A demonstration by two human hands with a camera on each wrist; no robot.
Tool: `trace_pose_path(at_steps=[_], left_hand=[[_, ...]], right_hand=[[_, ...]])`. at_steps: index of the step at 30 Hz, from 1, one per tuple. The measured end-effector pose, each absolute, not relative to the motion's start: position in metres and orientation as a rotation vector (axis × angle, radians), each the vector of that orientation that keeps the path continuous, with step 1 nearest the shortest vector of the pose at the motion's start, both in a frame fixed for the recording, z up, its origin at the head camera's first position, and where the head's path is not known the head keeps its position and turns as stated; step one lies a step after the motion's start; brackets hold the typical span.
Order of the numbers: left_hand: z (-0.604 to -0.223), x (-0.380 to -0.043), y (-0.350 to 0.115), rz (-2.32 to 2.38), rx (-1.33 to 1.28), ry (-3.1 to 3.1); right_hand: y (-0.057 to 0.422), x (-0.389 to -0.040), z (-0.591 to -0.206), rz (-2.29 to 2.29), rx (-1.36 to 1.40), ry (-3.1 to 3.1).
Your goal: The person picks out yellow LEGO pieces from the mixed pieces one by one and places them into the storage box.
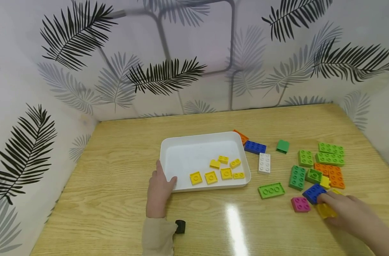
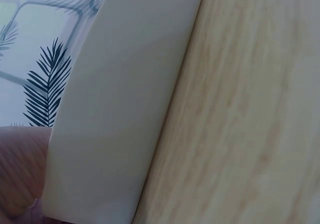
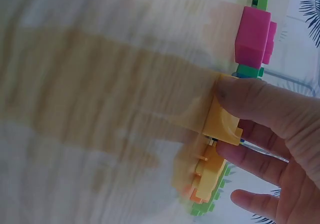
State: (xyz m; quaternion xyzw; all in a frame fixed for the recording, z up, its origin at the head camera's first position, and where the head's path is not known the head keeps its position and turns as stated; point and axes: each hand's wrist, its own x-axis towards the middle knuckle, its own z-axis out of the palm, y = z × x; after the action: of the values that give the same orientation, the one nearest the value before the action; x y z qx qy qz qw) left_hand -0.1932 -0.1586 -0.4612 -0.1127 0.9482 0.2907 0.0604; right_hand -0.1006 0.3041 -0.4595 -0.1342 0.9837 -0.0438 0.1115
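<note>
A white tray (image 1: 194, 145) lies in the middle of the table with several small yellow bricks (image 1: 226, 173) inside. My left hand (image 1: 159, 188) grips the tray's near left corner, thumb over the rim; in the left wrist view the tray's wall (image 2: 120, 94) fills the middle. At the right, my right hand (image 1: 348, 211) pinches a yellow toy brick (image 1: 326, 211) between thumb and fingers. The right wrist view shows the thumb of that hand (image 3: 280, 134) on the yellow brick (image 3: 220, 119). A blue brick (image 1: 314, 193) and a pink brick (image 1: 300, 204) lie beside it.
Several green, orange and yellow bricks crowd the table's right side, among them a dark green brick (image 1: 297, 177) and an orange brick (image 1: 336, 176). Between them and the tray lie a white brick (image 1: 264, 163), a blue brick (image 1: 255, 147) and a light green brick (image 1: 271, 190).
</note>
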Motion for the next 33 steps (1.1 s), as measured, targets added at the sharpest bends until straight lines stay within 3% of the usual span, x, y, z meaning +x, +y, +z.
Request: trace_pose_path(at_steps=[17,33], left_hand=[[-0.460,-0.194,-0.159,0.879,-0.356,2.849],[-0.459,-0.193,-0.160,0.881,-0.363,2.849]], right_hand=[[0.305,-0.103,-0.452,-0.299,-0.461,2.970],[0.273,-0.132,-0.426,-0.319,-0.649,3.031]])
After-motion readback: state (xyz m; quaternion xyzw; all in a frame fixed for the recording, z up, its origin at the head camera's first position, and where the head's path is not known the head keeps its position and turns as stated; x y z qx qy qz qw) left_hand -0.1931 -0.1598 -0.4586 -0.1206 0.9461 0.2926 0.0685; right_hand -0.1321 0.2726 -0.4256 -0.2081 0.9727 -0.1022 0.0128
